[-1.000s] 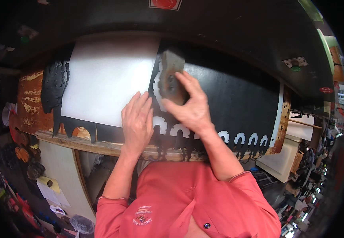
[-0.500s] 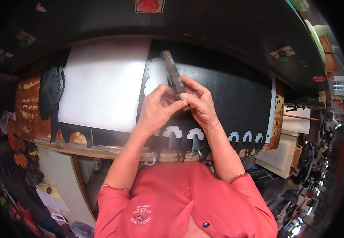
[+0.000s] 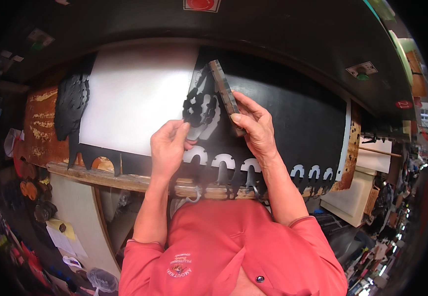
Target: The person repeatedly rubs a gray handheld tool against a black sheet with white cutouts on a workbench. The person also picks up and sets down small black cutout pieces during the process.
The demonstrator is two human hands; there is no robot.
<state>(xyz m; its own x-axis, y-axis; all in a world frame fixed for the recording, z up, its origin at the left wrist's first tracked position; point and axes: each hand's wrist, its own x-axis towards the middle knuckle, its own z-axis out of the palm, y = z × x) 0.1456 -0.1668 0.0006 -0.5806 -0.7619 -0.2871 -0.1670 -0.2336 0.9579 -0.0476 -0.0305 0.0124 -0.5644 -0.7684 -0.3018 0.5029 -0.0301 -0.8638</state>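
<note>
- Holding the die [image 3: 225, 97] tilted on edge over the black sheet [image 3: 293, 108], my right hand [image 3: 257, 126] clasps it between thumb and fingers.
- My left hand [image 3: 167, 149] pinches the near end of a dark scalloped piece [image 3: 192, 111], just left of the die.
- Arched gaps [image 3: 222, 161] along the sheet's near edge suggest cuts already made.
- Its broad right stretch looks uncut.
- Dark scraps [image 3: 72, 106] lie left of the white board [image 3: 135, 98].

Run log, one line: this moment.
left hand: pinching thin black scalloped piece | right hand: gripping long grey-brown block | underneath: flat black sheet | alongside: flat white rectangular sheet
</note>
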